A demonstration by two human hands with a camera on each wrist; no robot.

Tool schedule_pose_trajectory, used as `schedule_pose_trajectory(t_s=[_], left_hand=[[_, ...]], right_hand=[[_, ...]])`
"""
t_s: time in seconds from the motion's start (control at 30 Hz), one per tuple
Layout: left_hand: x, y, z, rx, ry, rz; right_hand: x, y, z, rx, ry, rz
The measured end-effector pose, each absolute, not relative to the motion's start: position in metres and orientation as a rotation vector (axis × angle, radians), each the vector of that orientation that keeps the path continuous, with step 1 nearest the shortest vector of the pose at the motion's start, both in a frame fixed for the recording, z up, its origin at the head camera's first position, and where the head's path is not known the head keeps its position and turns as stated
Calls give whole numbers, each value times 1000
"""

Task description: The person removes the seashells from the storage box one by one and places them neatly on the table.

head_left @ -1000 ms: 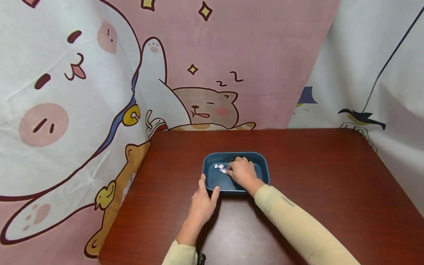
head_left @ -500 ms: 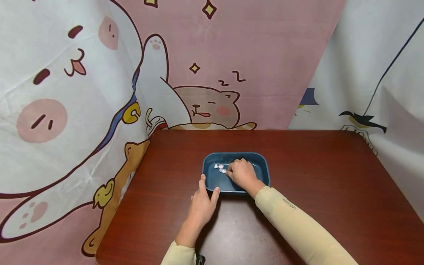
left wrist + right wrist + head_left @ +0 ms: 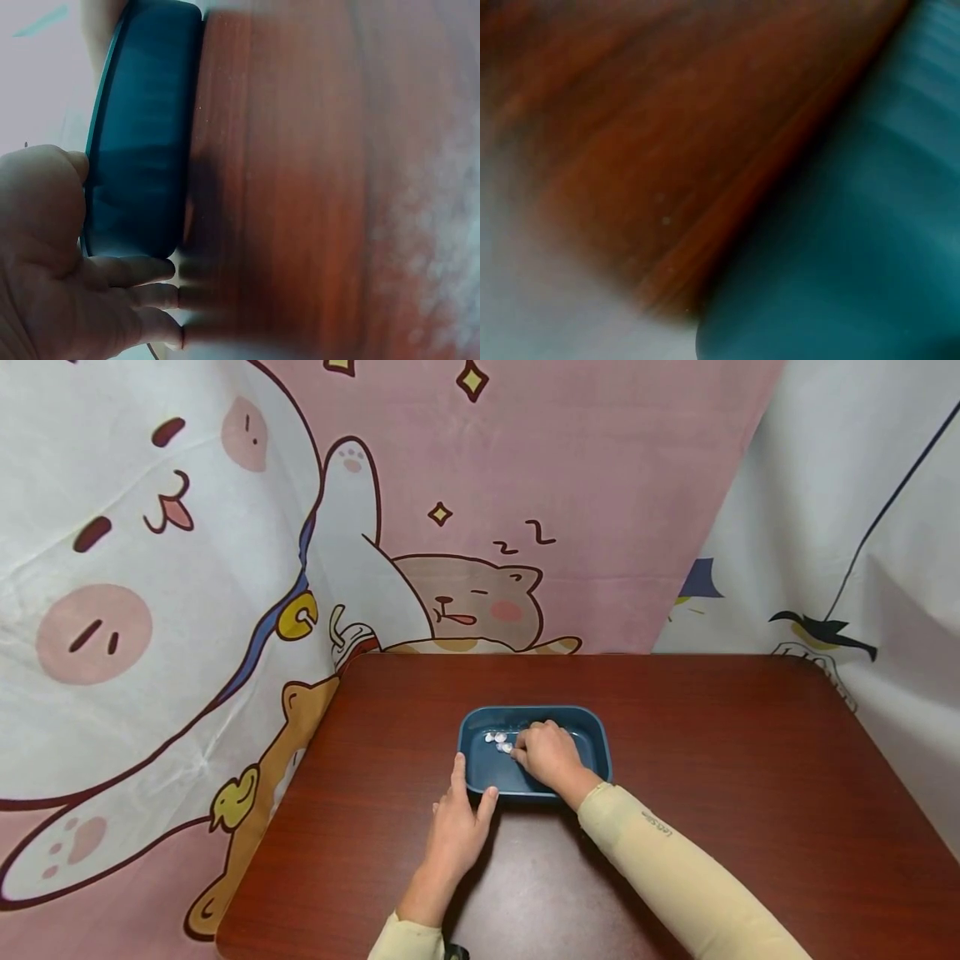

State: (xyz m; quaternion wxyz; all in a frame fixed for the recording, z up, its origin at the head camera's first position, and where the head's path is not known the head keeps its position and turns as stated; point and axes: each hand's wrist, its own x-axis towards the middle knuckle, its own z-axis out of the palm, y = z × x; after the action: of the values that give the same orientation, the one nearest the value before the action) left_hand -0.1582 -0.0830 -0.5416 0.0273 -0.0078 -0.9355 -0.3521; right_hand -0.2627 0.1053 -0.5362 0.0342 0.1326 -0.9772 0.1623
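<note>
A dark blue rectangular tray (image 3: 498,774) stands on the table, with several small whitish, shiny pieces (image 3: 501,740) lying in its left half. My left hand (image 3: 453,827) touches the tray's near-left corner, its thumb by the front wall and its fingers straight along the left side. In the left wrist view the left hand (image 3: 60,262) lies against the tray's outer wall (image 3: 142,142). My right hand (image 3: 550,754) reaches down inside the tray, fingers bent, its thumb side close to the whitish pieces. Whatever its fingertips hold or touch is hidden. The right wrist view shows only the tray's blurred outer wall (image 3: 840,247).
The reddish-brown table (image 3: 712,760) extends around the tray on all sides. Behind it and at the left hangs a pink and white cloth (image 3: 600,485) printed with cartoon animals.
The head view has tilted slightly. My right hand has dipped a little within the tray; my left hand and the whitish pieces look the same.
</note>
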Motion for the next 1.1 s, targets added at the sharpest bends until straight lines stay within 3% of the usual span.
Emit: schedule_pose_trajectory(t_s=[0.43, 1.1], left_hand=[[-157, -80, -542, -81, -2853, -1065], [-160, -76, -536, 44, -2888, -1157]], right_hand=[[-260, 109, -534, 448, -3032, 474], [-263, 107, -533, 434, -3071, 531]])
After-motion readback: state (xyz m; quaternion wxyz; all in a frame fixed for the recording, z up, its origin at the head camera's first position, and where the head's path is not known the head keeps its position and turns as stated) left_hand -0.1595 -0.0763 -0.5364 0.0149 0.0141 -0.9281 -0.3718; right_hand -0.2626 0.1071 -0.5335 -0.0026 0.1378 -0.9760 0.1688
